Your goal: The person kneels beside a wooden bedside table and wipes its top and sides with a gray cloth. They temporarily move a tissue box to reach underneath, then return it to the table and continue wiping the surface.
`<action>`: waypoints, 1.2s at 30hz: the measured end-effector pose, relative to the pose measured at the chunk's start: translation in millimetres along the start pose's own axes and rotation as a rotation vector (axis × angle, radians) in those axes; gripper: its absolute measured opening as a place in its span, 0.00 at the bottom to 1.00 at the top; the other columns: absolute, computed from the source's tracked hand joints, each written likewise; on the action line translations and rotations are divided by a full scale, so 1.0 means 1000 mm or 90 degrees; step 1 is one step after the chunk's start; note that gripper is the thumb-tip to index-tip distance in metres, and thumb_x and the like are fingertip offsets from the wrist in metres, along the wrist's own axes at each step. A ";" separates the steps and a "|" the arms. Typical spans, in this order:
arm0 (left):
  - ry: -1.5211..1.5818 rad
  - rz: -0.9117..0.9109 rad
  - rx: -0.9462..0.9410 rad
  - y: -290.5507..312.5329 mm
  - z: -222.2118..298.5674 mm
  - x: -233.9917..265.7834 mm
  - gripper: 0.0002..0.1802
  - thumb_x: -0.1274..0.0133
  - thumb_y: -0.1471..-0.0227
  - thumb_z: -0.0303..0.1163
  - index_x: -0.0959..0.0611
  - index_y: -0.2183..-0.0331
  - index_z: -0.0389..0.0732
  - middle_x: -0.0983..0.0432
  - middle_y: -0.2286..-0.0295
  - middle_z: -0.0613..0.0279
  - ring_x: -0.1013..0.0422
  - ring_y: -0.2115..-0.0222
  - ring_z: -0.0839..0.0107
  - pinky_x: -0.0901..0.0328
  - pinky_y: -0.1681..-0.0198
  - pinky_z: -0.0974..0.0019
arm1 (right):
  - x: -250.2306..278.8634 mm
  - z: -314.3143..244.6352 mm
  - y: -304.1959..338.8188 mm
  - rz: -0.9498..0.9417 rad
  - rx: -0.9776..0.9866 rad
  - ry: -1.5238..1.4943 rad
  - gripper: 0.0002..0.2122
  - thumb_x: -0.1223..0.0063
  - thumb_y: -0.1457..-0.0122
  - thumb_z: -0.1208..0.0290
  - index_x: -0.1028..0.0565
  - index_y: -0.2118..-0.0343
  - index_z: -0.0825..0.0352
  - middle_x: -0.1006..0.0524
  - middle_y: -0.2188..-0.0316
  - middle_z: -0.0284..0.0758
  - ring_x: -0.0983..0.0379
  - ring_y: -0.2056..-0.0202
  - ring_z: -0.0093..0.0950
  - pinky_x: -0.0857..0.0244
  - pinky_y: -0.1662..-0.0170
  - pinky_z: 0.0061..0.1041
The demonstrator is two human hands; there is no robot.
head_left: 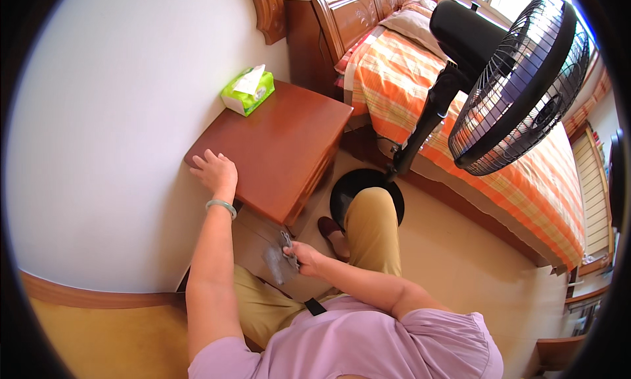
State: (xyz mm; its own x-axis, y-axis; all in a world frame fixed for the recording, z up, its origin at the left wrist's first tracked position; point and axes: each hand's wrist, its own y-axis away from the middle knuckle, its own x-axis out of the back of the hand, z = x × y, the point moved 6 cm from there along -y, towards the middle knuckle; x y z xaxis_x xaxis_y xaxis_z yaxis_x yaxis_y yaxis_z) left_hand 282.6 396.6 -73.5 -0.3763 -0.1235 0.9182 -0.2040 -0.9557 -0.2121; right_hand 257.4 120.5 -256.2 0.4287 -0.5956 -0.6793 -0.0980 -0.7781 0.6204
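Observation:
My left hand [217, 174] rests with fingers spread on the near left corner of a reddish-brown wooden nightstand [282, 133]; a pale green bangle [222, 207] circles that wrist. Low beside the nightstand's near edge, my right hand [305, 257] is closed around a grey cloth [276, 261], which hangs down and looks slightly blurred. A bright green pack of tissues [248, 93], one white tissue sticking out of its top, lies at the nightstand's back left, near the wall.
A black standing fan [420, 123] rises to the right, its round base [358, 182] beside my knee. Past it stands a bed with an orange-striped cover [401, 83] and carved wooden headboard [345, 24]. A white wall [118, 136] borders the left.

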 end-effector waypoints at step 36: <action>0.027 -0.047 0.019 0.002 0.012 0.010 0.26 0.58 0.37 0.40 0.36 0.40 0.42 0.54 0.36 0.45 0.58 0.37 0.34 0.38 0.42 0.39 | 0.105 -0.324 -0.055 0.378 0.672 -0.113 0.14 0.62 0.32 0.64 0.27 0.52 0.67 0.26 0.61 0.32 0.31 0.61 0.25 0.36 0.54 0.26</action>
State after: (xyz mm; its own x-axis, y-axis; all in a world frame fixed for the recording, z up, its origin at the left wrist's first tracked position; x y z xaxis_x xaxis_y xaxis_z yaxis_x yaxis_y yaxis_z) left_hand 288.9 390.3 -60.7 -0.3993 -0.0417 0.9159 -0.2053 -0.9695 -0.1337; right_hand 598.5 165.8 -234.5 -0.0514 -0.8676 -0.4947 -0.9523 -0.1065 0.2858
